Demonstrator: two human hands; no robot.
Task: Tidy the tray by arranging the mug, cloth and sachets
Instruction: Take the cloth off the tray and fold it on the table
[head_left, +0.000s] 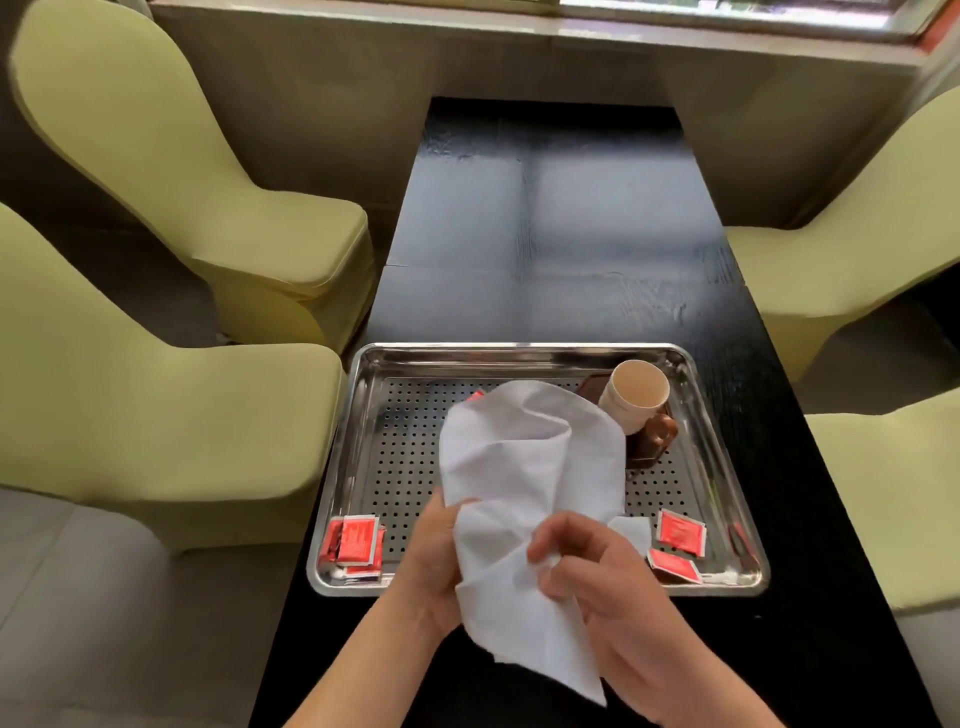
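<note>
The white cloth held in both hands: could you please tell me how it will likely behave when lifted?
The white cloth is probably floppy: it creases and droops between the left hand and right hand. It seems light, as a finger pinch holds it up.

One tray (519, 349), one cloth (530, 467), one mug (636, 395), four chairs (156, 156); sachets (680, 532): two at right, stack (356, 540) at left (number unclear).

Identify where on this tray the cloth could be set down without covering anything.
Bare tray floor lies left of the cloth, between the stacked sachets and the far rim. A narrower strip runs between the mug and the two right-hand sachets. Both near corners are crowded.
</note>
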